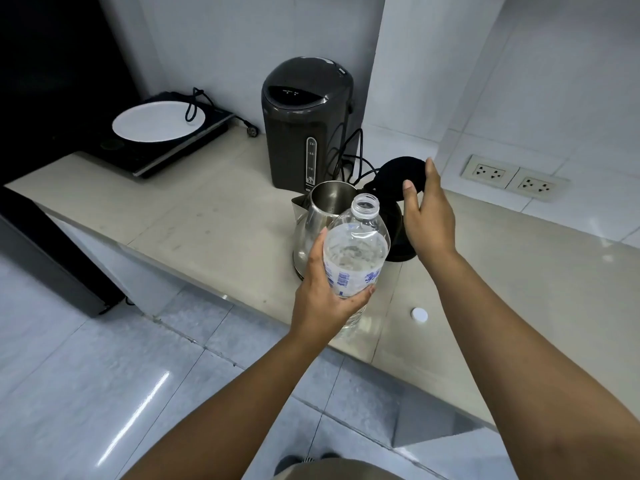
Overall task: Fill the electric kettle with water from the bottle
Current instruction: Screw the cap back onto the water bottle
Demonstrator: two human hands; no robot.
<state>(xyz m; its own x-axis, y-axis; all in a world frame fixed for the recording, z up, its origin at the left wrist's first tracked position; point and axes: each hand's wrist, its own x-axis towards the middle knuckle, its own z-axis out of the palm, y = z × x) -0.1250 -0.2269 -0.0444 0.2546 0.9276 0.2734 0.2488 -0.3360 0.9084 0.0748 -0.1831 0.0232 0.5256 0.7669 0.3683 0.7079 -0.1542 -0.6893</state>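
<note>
Our left hand [329, 299] grips the uncapped bottle [353, 251], upright just in front of the kettle [322, 216] on the table [207, 209], right hand [429, 216] straight-fingered at the raised lid [398, 173], cap [419, 314] set aside: prep looks done, pour not yet started.

Your work surface: one pale stone counter [207, 209], running along the wall.
From your left, it carries a black induction cooker [180, 150] at the far corner, with its loose plug [252, 132] just beside it. A dark hot-water dispenser [304, 123] stands against the wall, black cords [349, 157] beside it, the steel kettle [318, 216] just in front. A white bottle cap [419, 314] lies alone near the front edge.
</note>
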